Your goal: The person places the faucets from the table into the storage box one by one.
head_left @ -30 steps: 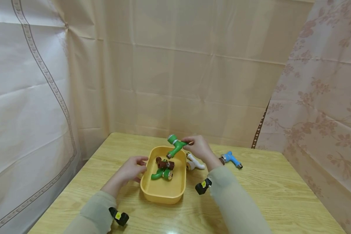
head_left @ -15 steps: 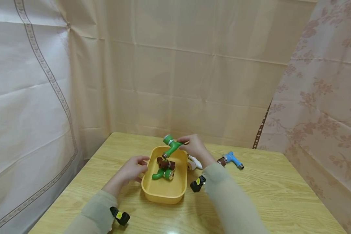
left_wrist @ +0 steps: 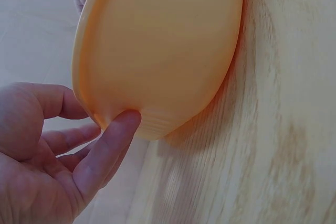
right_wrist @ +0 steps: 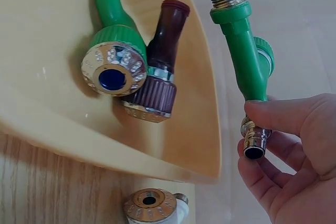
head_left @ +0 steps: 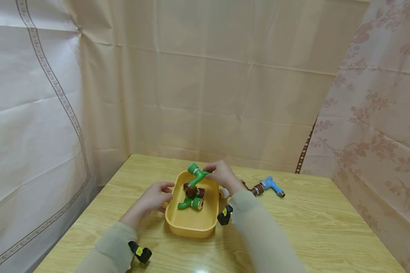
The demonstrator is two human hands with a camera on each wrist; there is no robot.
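Note:
A green water tap point(head_left: 197, 176) with a metal threaded end hangs over the far part of the yellow tub point(head_left: 191, 223). My right hand point(head_left: 221, 175) pinches it by its metal nozzle end, between thumb and fingers, as the right wrist view shows. Inside the tub lie a brown tap point(right_wrist: 157, 77) and another green tap point(right_wrist: 113, 35), touching each other. At the tub's left side is my left hand point(head_left: 156, 198). In the left wrist view its fairly straight fingers point(left_wrist: 113, 140) touch the tub's outer wall and rim without curling round it.
Right of the tub a white tap point(head_left: 224, 193) lies partly hidden by my right hand. Further right, another brown tap point(head_left: 257, 189) lies against a blue tap point(head_left: 272, 185) on the wooden table point(head_left: 314, 220). Curtains point(head_left: 212, 94) hang behind and at both sides.
My right hand has moved left and slightly down with the green tap, bringing it from the tub's right edge to above the brown tap. My left hand stays at the tub.

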